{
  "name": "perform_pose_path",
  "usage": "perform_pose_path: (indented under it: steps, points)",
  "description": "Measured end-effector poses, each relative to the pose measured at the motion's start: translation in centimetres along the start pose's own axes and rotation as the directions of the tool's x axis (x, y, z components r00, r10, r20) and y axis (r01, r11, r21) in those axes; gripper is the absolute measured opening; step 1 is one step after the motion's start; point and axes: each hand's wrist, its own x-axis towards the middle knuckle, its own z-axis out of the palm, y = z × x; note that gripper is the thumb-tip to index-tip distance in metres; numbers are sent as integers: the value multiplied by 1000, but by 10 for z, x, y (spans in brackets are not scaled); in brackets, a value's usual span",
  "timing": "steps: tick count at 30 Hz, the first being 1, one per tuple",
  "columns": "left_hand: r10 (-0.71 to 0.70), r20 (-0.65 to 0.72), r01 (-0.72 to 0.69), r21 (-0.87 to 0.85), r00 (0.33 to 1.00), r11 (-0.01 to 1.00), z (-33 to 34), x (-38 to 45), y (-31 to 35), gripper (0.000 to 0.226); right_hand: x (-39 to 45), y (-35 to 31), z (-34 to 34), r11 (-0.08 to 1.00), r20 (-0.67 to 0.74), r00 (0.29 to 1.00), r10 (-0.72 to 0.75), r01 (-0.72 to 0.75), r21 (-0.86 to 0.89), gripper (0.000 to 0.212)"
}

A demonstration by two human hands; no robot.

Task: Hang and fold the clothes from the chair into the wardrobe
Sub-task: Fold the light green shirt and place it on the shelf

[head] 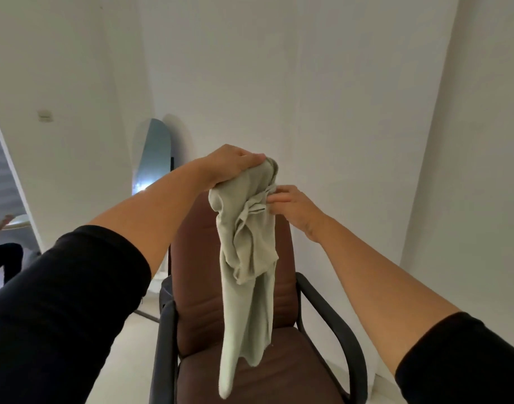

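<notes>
- The pale green garment [250, 246] hangs bunched above the chair [197, 287], its long axis vertical, lower end pointing down at the seat.
- My left hand [232, 163] is closed over its top; my right hand [290, 207] pinches a gathered fold just below.
- Risk, I judge: it is twisted, so tugging that fold could tighten the tangle, or slip it onto the seat.

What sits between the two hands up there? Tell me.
In the head view, only the bunched top of the pale green garment: the left hand grips it from above, the right hand pinches its side folds.
</notes>
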Motion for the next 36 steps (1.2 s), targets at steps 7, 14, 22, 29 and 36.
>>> perform_pose_path:
  steps: [7, 14, 22, 29, 36]
  points:
    - [178, 214, -183, 0, 961, 983, -16, -9, -15, 20, -6, -3, 7, 961, 28, 973, -231, 232, -148, 18]
    - [126, 377, -276, 377, 918, 884, -35, -29, -50, 35, -15, 16, -5, 889, 103, 992, -70, 108, -444, 22]
    - [-60, 440, -341, 768, 896, 543, -7, -36, -89, 49, -39, 15, 4, 730, 234, 964, 127, 69, -680, 33]
    - [32, 505, -347, 543, 862, 764, -16, -50, -100, 59, -58, 5, -5, 794, 282, 872, 400, -177, -581, 43]
    - [73, 437, -212, 278, 897, 937, -39, -36, -69, 46, -45, -5, -25, 814, 424, 698, 578, -450, -368, 39]
